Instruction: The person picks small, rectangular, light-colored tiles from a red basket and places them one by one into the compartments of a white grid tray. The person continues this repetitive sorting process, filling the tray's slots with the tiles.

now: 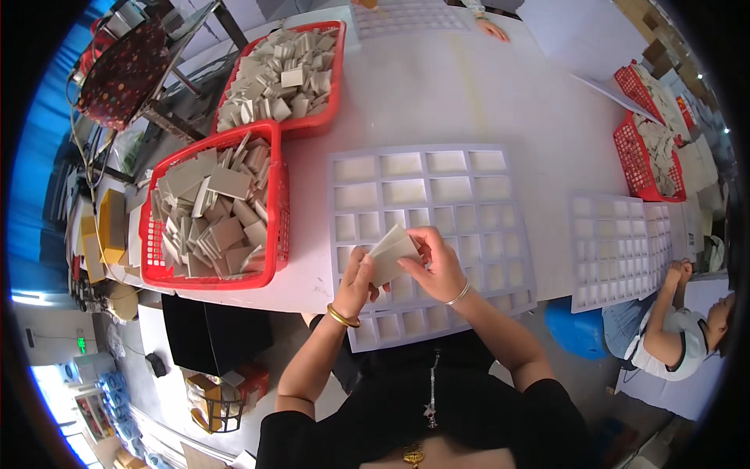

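Between my two hands is a small fan of flat, pale grey rectangular pieces [393, 256]. My left hand [358, 280], with a gold bangle at its wrist, grips their left edge. On the other side my right hand [437, 262] pinches them between thumb and fingers. Both hands hover over a white compartment tray [331, 205], a grid of large compartments at its far end and smaller ones nearer me. The far compartments show pale bottoms; my hands hide some of the middle ones. To the left, a red plastic basket [275, 203] is heaped with similar flat pieces [226, 234].
Behind that basket stands another red basket [337, 78] of pale pieces. Across the white table [414, 102] a person's hand [492, 31] rests near another tray [410, 19]. At right, a seated person [672, 328] is beside more trays [613, 250] and red baskets [637, 156].
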{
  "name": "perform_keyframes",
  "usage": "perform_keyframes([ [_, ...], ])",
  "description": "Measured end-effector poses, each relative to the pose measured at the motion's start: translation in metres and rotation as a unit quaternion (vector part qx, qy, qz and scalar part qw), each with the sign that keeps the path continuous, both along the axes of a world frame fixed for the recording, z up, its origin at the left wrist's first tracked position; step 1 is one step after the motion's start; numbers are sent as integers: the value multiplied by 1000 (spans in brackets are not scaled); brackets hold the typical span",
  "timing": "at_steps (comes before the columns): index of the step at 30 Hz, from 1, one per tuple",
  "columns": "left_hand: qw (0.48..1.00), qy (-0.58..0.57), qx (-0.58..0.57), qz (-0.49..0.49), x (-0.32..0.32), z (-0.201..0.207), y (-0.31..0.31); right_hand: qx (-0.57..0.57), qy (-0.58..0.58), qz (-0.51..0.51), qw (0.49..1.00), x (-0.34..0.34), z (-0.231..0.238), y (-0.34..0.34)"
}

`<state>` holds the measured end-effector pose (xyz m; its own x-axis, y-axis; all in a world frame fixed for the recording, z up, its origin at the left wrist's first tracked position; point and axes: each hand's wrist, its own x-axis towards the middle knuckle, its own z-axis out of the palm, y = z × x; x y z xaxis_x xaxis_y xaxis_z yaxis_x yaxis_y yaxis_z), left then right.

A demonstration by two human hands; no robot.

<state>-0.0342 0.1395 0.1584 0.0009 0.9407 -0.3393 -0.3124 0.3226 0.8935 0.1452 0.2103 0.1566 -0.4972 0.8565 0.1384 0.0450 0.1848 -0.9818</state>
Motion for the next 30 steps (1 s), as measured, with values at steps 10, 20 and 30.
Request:
perform_keyframes([
  [10, 978, 189, 70, 50, -5, -9, 68, 159, -103, -73, 979, 44, 8, 32],
  [20, 852, 502, 130, -71, -24, -39, 166, -15, 30, -257, 966, 91, 10, 99],
  [30, 729, 654, 188, -77, 14, -20, 149, -30, 19, -189, 981, 55, -15, 156],
])
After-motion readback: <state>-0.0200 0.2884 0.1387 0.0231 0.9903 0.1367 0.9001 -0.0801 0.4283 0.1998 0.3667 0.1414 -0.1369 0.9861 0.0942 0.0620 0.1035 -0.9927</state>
